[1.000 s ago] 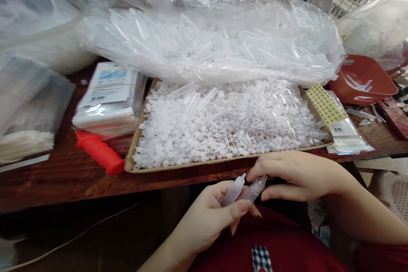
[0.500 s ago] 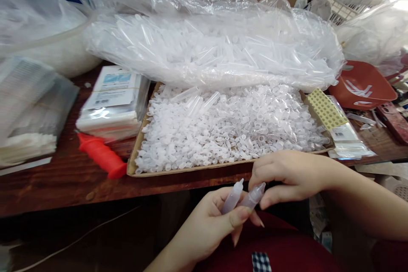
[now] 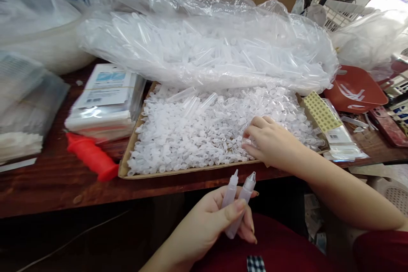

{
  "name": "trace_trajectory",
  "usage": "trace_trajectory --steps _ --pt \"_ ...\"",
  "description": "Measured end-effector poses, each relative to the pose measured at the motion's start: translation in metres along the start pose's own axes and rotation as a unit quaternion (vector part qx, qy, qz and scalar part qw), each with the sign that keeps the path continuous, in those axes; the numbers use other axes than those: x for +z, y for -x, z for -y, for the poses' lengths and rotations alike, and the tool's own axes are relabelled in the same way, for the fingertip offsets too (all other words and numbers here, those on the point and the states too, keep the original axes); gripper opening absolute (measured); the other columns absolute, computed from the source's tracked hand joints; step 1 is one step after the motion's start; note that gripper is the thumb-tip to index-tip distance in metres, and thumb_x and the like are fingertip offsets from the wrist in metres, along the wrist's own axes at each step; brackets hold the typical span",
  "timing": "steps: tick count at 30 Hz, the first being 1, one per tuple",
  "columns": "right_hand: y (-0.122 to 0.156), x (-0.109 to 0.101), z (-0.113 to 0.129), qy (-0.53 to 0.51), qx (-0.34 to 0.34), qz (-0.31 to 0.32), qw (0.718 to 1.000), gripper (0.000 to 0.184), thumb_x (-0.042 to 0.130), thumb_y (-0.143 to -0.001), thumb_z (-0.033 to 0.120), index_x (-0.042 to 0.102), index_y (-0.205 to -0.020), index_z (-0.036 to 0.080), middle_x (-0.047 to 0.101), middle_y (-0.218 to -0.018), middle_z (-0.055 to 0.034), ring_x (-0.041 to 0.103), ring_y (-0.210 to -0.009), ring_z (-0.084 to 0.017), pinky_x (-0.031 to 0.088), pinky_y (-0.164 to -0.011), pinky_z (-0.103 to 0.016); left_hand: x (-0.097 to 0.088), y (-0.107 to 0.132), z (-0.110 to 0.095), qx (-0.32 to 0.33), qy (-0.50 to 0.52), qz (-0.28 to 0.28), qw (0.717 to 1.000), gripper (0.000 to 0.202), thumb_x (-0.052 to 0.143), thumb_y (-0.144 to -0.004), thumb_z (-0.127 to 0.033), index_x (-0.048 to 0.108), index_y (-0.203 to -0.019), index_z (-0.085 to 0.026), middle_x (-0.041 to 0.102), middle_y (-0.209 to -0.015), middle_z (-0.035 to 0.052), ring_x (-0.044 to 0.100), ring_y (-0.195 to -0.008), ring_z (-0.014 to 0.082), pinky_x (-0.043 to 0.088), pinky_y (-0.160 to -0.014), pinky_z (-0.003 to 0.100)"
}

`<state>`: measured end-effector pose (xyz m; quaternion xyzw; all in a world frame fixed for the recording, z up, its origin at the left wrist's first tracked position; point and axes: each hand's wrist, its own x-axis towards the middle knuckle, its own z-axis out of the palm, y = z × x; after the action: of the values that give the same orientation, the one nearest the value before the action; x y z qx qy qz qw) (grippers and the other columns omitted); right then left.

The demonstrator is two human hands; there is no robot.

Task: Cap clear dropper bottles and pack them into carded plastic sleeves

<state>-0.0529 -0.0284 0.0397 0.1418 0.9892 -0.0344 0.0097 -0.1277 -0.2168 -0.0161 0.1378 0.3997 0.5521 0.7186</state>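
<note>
The right grip (image 3: 270, 144) has left the clear-capped bottle (image 3: 248, 191) and reached forward over the near edge of the tray (image 3: 188, 172), where it now touches the clear caps (image 3: 276, 110); whether it pinches one is hard to tell. In the left grip (image 3: 212, 216), that bottle and the white-tipped bottle (image 3: 230, 193) have swung more upright, the first now showing its lower end beneath the thumb.

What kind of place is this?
Probably a small workshop or packing room: there's a cardboard tray heaped with small plastic parts, a big clear bag full of plastic tubes, and a stack of packets.
</note>
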Motion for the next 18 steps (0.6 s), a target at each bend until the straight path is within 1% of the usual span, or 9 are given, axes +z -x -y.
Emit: trace_trajectory --steps 2,3,4,6,8,9,12,15,18 --pt "0.006 -0.007 -0.006 -0.069 -0.010 -0.026 0.997 0.021 0.053 -0.090 0.027 0.061 -0.101 0.011 0.063 -0.101 -0.0129 0.059 -0.096 -0.027 0.047 -0.085 -0.038 -0.004 0.000 0.000 -0.018 -0.006 0.018 1.000 0.034 0.070 -0.079 -0.044 0.067 -0.093 -0.013 0.066 -0.059 -0.0011 0.060 -0.046 0.0086 0.044 -0.052 0.019" --pt "0.009 -0.011 -0.010 -0.115 -0.024 -0.014 0.993 0.023 0.053 -0.091 0.030 0.059 -0.104 0.013 0.064 -0.099 -0.0108 0.061 -0.092 -0.024 0.048 -0.080 -0.035 -0.005 -0.001 0.000 -0.031 -0.009 0.023 0.999 0.035 0.070 -0.079 -0.044 0.066 -0.095 -0.013 0.064 -0.058 -0.0021 0.057 -0.042 0.0073 0.041 -0.048 0.018" --pt "0.012 -0.016 -0.013 -0.161 -0.043 0.021 0.986 0.024 0.052 -0.092 0.033 0.057 -0.107 0.014 0.066 -0.096 -0.0082 0.063 -0.085 -0.021 0.049 -0.073 -0.031 -0.006 -0.001 -0.001 -0.046 -0.014 0.029 0.998 0.036 0.070 -0.079 -0.045 0.065 -0.096 -0.014 0.063 -0.058 -0.0027 0.055 -0.040 0.0066 0.038 -0.044 0.018" --pt "0.014 -0.024 -0.017 -0.232 -0.095 0.122 0.960 0.025 0.053 -0.092 0.037 0.057 -0.108 0.018 0.069 -0.089 -0.0036 0.064 -0.072 -0.016 0.046 -0.063 -0.025 -0.007 -0.002 -0.002 -0.074 -0.036 0.054 0.995 0.036 0.070 -0.077 -0.048 0.062 -0.089 -0.015 0.061 -0.059 -0.0029 0.050 -0.039 0.0057 0.033 -0.041 0.018" --pt "0.013 -0.030 -0.019 -0.270 -0.157 0.198 0.929 0.021 0.057 -0.092 0.034 0.061 -0.106 0.018 0.070 -0.089 -0.0024 0.064 -0.073 -0.014 0.046 -0.062 -0.023 -0.005 -0.004 -0.004 -0.096 -0.069 0.075 0.990 0.039 0.069 -0.076 -0.053 0.059 -0.076 -0.015 0.059 -0.057 -0.0029 0.047 -0.038 0.0054 0.030 -0.041 0.019" --pt "0.012 -0.031 -0.020 -0.282 -0.187 0.212 0.917 0.019 0.058 -0.092 0.031 0.062 -0.105 0.017 0.071 -0.090 -0.0028 0.064 -0.076 -0.013 0.046 -0.065 -0.022 -0.004 -0.005 -0.004 -0.106 -0.084 0.083 0.987 0.041 0.068 -0.075 -0.055 0.056 -0.070 -0.016 0.057 -0.056 -0.0031 0.046 -0.038 0.0055 0.028 -0.040 0.019" --pt "0.009 -0.032 -0.023 -0.302 -0.254 0.205 0.896 0.017 0.056 -0.093 0.021 0.064 -0.107 0.014 0.070 -0.095 -0.0051 0.064 -0.087 -0.013 0.047 -0.075 -0.022 -0.002 -0.006 -0.004 -0.116 -0.109 0.093 0.983 0.046 0.065 -0.075 -0.060 0.054 -0.064 -0.017 0.052 -0.052 -0.0039 0.042 -0.039 0.0057 0.025 -0.041 0.020" --pt "0.012 -0.032 -0.028 -0.320 -0.266 0.183 0.891 0.019 0.055 -0.094 0.020 0.065 -0.109 0.015 0.069 -0.099 -0.0066 0.063 -0.093 -0.013 0.048 -0.080 -0.022 -0.001 -0.008 -0.004 -0.109 -0.120 0.099 0.982 0.045 0.063 -0.077 -0.060 0.053 -0.065 -0.017 0.051 -0.049 -0.0043 0.038 -0.038 0.0054 0.022 -0.041 0.021" --pt "0.019 -0.030 -0.028 -0.331 -0.271 0.184 0.885 0.020 0.053 -0.094 0.019 0.065 -0.110 0.014 0.068 -0.100 -0.0076 0.063 -0.092 -0.013 0.049 -0.079 -0.021 -0.001 -0.009 -0.004 -0.113 -0.118 0.109 0.981 0.045 0.063 -0.077 -0.060 0.053 -0.066 -0.018 0.050 -0.049 -0.0048 0.038 -0.038 0.0058 0.024 -0.041 0.022"
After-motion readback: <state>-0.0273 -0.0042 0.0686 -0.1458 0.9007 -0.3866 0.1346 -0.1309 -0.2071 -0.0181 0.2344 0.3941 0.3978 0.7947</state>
